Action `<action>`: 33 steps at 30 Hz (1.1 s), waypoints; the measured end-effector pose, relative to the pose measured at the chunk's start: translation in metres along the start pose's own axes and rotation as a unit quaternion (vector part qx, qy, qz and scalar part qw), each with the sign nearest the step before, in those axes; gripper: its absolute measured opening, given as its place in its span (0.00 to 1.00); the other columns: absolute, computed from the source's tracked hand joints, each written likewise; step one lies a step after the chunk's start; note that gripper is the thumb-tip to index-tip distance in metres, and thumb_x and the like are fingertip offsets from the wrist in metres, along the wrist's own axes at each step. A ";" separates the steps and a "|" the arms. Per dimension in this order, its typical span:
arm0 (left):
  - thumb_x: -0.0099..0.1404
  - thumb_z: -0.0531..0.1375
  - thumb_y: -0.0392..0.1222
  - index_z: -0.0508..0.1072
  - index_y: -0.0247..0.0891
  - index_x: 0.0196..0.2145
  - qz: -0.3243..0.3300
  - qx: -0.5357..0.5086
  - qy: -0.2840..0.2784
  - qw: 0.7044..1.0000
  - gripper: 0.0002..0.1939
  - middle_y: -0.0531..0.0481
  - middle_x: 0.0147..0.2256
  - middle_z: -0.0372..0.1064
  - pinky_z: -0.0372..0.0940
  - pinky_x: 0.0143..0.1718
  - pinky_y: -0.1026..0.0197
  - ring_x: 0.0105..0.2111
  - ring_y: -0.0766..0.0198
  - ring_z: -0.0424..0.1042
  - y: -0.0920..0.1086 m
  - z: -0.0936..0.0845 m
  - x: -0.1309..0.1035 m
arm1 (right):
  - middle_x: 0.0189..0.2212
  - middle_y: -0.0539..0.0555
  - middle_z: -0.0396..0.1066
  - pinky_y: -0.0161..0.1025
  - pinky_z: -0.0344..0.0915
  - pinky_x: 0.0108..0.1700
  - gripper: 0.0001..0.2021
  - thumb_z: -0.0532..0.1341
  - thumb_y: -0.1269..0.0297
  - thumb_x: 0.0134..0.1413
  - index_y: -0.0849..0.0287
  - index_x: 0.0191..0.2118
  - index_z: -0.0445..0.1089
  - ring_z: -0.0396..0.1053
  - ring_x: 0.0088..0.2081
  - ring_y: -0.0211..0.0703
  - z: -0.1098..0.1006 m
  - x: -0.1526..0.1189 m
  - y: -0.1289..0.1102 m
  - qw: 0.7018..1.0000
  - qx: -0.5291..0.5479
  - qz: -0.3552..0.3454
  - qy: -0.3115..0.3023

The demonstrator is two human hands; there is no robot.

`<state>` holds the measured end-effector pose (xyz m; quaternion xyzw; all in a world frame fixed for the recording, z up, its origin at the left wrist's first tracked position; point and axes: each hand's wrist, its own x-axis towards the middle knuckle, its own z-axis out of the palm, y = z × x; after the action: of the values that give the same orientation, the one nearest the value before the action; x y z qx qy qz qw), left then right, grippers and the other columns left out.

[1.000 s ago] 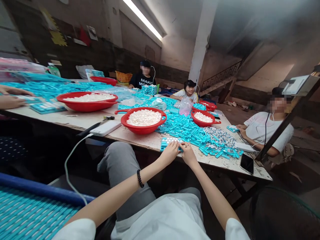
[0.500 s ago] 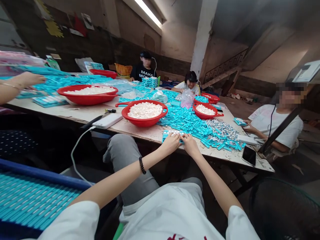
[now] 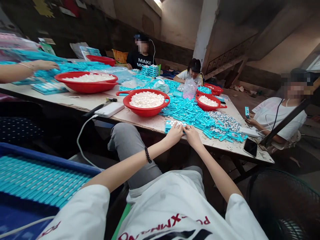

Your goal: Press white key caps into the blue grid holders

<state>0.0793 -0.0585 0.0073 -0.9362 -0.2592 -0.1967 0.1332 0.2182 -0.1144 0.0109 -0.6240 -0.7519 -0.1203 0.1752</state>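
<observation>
At the table's near edge lies a row of blue plastic pieces with white tops (image 3: 170,124). My left hand (image 3: 175,132) has its fingers closed on this row from the near side. My right hand (image 3: 192,134) is pinched at the row's right end, thumb and fingers close to my left fingertips. Both hands partly cover the pieces, so the exact contact is hidden. Just beyond them spreads a heap of loose blue plastic pieces (image 3: 185,111). A red basin (image 3: 147,111) filled with small white pieces (image 3: 146,99) stands to the left of the heap.
Another red basin (image 3: 85,87) stands farther left, and a third (image 3: 210,107) behind the heap. A white power bank (image 3: 110,109) and a phone (image 3: 250,147) lie along the edge. At lower left is a blue crate (image 3: 47,156). Co-workers sit around; one's hand (image 3: 45,65) reaches in left.
My view has tilted down a little. Both hands stay on the blue row. The co-worker's hand at left has moved rightward, and the co-worker at right now holds a blue piece upright.
</observation>
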 end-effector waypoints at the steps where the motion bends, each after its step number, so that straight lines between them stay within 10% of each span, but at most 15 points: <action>1: 0.69 0.52 0.32 0.72 0.24 0.56 0.001 0.012 -0.004 1.000 0.21 0.26 0.57 0.68 0.52 0.66 0.44 0.58 0.45 0.67 0.002 0.000 0.000 | 0.53 0.65 0.67 0.47 0.68 0.52 0.22 0.53 0.80 0.61 0.61 0.59 0.67 0.63 0.54 0.56 0.001 -0.002 0.001 1.000 -0.007 -0.004 -0.001; 10: 0.72 0.51 0.39 0.66 0.30 0.61 -0.002 -0.039 -0.006 0.999 0.23 0.32 0.61 0.64 0.55 0.63 0.44 0.62 0.47 0.63 -0.010 0.004 -0.010 | 0.57 0.59 0.66 0.51 0.62 0.61 0.39 0.50 0.86 0.47 0.54 0.66 0.61 0.60 0.60 0.53 0.021 -0.016 0.010 0.985 0.142 0.012 0.094; 18: 0.72 0.50 0.46 0.61 0.35 0.64 -0.058 -0.191 0.113 0.973 0.25 0.37 0.63 0.62 0.57 0.64 0.48 0.62 0.51 0.62 -0.068 -0.015 -0.019 | 0.43 0.61 0.71 0.40 0.71 0.43 0.28 0.46 0.80 0.48 0.62 0.51 0.73 0.71 0.43 0.47 0.026 -0.016 0.016 0.839 0.300 0.254 0.375; 27: 0.64 0.51 0.31 0.75 0.37 0.42 -0.225 -0.106 0.167 0.954 0.15 0.39 0.44 0.75 0.64 0.54 0.44 0.47 0.50 0.72 -0.208 -0.072 -0.033 | 0.39 0.60 0.75 0.50 0.66 0.51 0.14 0.58 0.66 0.52 0.60 0.42 0.77 0.70 0.46 0.56 0.026 -0.023 0.045 0.940 0.184 0.224 0.183; 33: 0.65 0.52 0.32 0.76 0.40 0.38 -0.119 -0.150 0.146 0.971 0.13 0.44 0.41 0.76 0.65 0.53 0.50 0.46 0.54 0.72 -0.176 -0.062 -0.032 | 0.38 0.59 0.78 0.47 0.71 0.45 0.13 0.58 0.62 0.54 0.59 0.40 0.77 0.76 0.38 0.52 0.022 -0.017 0.044 0.926 0.267 0.223 0.150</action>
<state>-0.0591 0.0515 0.0746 -0.8692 -0.3141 -0.3819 0.0035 0.2614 -0.1126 -0.0179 -0.6802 -0.5629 0.0351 0.4681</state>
